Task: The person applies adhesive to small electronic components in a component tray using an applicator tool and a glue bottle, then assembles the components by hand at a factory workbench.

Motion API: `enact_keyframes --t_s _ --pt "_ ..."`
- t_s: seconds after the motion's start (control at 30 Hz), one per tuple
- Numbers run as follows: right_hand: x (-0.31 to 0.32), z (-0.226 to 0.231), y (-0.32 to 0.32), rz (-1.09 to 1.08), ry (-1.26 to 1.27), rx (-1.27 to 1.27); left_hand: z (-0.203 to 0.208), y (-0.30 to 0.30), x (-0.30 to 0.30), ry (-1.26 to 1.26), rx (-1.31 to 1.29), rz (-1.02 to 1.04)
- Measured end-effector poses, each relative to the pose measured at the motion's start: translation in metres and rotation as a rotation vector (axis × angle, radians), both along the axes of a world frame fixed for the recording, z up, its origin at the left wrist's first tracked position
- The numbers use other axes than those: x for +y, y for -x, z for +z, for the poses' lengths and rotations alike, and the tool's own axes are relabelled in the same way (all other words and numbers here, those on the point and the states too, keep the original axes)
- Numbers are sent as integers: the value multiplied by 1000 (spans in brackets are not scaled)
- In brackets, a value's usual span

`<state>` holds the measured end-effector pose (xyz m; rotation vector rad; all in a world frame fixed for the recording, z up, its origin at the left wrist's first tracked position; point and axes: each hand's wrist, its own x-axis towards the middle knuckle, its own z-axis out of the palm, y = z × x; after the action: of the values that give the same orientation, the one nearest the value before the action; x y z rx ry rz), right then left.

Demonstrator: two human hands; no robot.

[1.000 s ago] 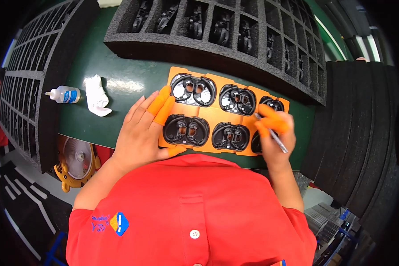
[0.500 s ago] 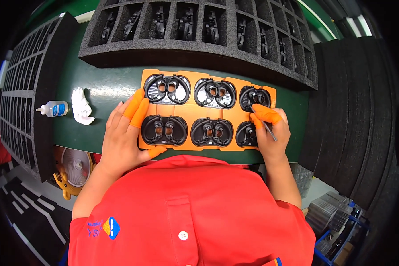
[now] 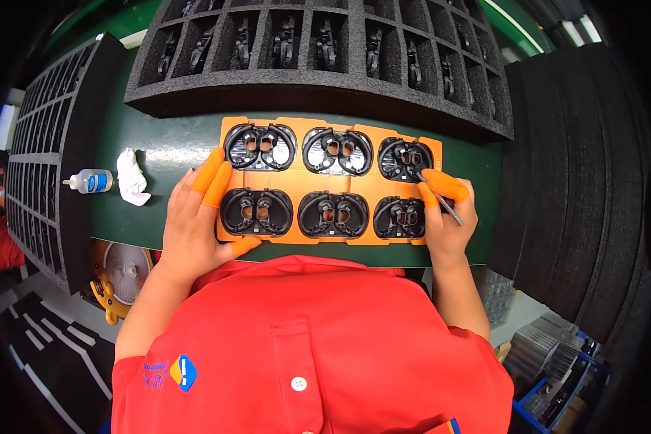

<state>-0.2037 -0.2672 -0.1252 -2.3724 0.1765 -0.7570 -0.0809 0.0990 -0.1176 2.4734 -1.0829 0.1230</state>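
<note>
An orange tray (image 3: 304, 182) lies on the green table, carrying two rows of black, goggle-shaped plastic parts with paired round openings. My left hand (image 3: 197, 226), in orange finger cots, grips the tray's left end, two fingers along the side and the thumb at the near corner. In my right hand (image 3: 450, 213), also with orange finger cots, is a slim dark pen-shaped tool (image 3: 450, 210) with a ridged shaft. Its tip points at the lower right of the far-right black part (image 3: 405, 160); whether it touches is unclear. Below that sits the near-right part (image 3: 399, 217).
A grey foam box (image 3: 318, 79) with black parts in its compartments stands behind the tray. Another foam box (image 3: 69, 166) rises at the left. Between lie a small bottle (image 3: 92, 181) and a white cloth (image 3: 131, 179). Black foam sheets (image 3: 557, 188) stand at the right.
My right hand has drawn back to the right relative to the tray, uncovering more of the near-right part. The tool has tilted more to the side. The left hand keeps its hold.
</note>
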Motion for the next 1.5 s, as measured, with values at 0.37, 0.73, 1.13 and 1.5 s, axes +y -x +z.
enact_keyframes --t_s 0.37,0.73,1.13,1.5 --pt "4 3 9 85 107 -150 -1 -1 -2 35 -29 -33" --pt "10 -8 70 146 -56 -72 -2 2 -2 22 -75 -41" --pt "8 -6 70 320 236 -135 -1 4 -1 6 -68 -33" --pt "27 -3 49 340 139 -163 -2 5 -2 19 -85 -35"
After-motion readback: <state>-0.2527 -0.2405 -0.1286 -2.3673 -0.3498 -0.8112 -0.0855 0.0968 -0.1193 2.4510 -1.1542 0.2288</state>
